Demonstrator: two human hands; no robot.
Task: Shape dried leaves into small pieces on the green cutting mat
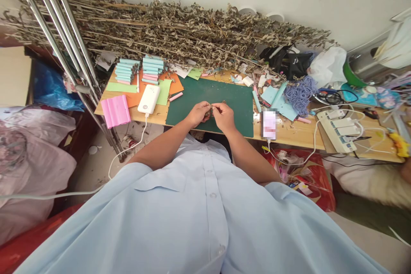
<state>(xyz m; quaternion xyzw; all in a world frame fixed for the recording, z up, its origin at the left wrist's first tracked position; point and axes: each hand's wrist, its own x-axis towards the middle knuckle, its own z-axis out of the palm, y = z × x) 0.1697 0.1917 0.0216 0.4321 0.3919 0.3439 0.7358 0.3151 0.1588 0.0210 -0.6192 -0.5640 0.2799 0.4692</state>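
Over the front part of a green cutting mat (183,107), my two hands meet, fingers closed. My left hand (199,114) is curled around a small bit of brownish dried plant (211,110), mostly hidden by the fingers. My right hand (224,117) pinches at the same bit from the other side, thumb and forefinger together. A brown crumb (224,102) shows just behind the right hand. To the left of the mat lie a white power bank (149,99) with a cable and a folded pink paper (116,111).
Dried leafy stalks (192,30) stretch along the wall behind the mat. Rolled blue papers (152,68) are stacked at the back left. At right are a phone (269,125), purple yarn (300,95) and a power strip (338,129). Metal tripod legs (61,21) stand at left.
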